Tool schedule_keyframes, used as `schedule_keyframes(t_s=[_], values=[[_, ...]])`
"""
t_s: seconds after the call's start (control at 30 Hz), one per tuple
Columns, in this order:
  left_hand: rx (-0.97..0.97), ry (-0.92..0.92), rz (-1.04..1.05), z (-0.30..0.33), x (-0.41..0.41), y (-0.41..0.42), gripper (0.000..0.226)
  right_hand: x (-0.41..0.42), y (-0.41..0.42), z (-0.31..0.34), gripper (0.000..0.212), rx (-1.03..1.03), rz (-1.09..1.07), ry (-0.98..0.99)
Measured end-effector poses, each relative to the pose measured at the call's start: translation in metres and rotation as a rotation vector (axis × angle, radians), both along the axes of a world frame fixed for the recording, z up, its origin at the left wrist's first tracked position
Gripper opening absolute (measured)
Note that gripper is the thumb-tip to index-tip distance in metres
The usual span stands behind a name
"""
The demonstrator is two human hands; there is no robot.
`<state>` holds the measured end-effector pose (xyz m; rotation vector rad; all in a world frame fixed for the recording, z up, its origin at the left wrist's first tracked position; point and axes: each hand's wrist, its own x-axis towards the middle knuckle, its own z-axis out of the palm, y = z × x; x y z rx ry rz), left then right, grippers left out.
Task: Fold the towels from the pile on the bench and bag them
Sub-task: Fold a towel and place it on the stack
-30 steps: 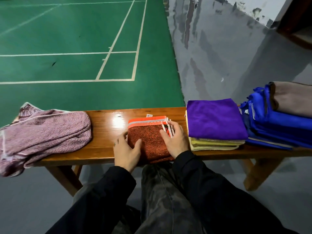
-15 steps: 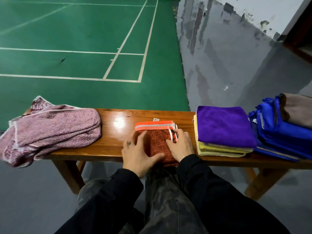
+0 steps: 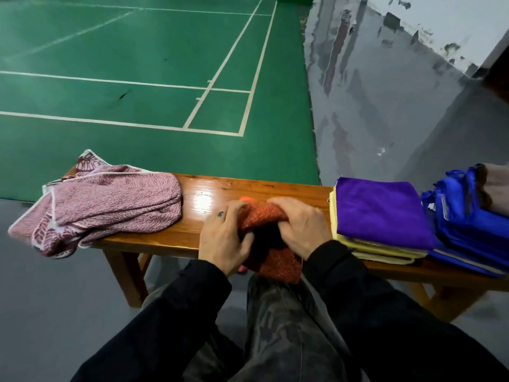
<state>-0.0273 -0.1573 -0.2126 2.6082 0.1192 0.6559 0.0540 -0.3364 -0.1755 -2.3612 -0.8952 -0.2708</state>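
Right now the small, fuzzy orange-brown towel [image 3: 271,238] sits at the near edge of the long shiny wooden bench [image 3: 209,194], bunched up between both hands, with its lower part hanging off the edge toward the person's lap. The left hand [image 3: 223,238] has its fingers curled round the left side of the cloth, and the right hand [image 3: 300,230] holds the right side the same way, so both hands are full of towel. It looks folded small already, so the job now is probably to lift it and put it with the others. To do that well, both hands should squeeze the layers together so the fold does not fall open, and lift it flat, not by one corner. The soft cloth will flop if only one side is held. Just beside the right hand is a neat stack with a folded purple towel [image 3: 382,210] on top of yellow towels [image 3: 385,250]. Next to that lies a bright blue fabric bag [image 3: 468,230], likely where the towels go. On the other end of the bench, well apart, the loose pink towel pile [image 3: 110,205] waits to be folded.
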Motion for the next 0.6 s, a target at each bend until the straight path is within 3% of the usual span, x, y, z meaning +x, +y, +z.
schedule_keyframes(t_s=[0.03, 0.1, 0.17, 0.23, 0.3, 0.37, 0.47, 0.6], values=[[0.021, 0.056, 0.051, 0.004, 0.001, 0.002, 0.062, 0.005, 0.006, 0.014, 0.045, 0.048, -0.005, -0.037], [0.011, 0.077, 0.164, 0.012, 0.004, 0.01, 0.052, 0.016, 0.019, 0.043, 0.046, 0.095, -0.01, -0.099], [-0.142, 0.068, 0.228, 0.032, 0.014, 0.023, 0.038, 0.029, 0.029, 0.071, 0.046, 0.155, -0.03, -0.136], [-0.344, 0.157, 0.136, 0.051, 0.028, 0.037, 0.048, 0.045, 0.033, 0.098, 0.046, 0.232, -0.06, -0.136], [-0.335, 0.21, 0.016, 0.065, 0.039, 0.041, 0.063, 0.053, 0.039, 0.118, 0.045, 0.28, -0.068, -0.107], [-0.262, 0.161, 0.03, 0.065, 0.046, 0.042, 0.046, 0.053, 0.047, 0.13, 0.045, 0.312, -0.063, -0.098], [-0.155, 0.02, 0.232, 0.078, 0.054, 0.054, 0.015, 0.058, 0.052, 0.14, 0.049, 0.334, -0.089, -0.146], [-0.107, -0.219, 0.367, 0.117, 0.06, 0.086, 0.026, 0.087, 0.037, 0.141, 0.058, 0.155, -0.282, -0.183]])
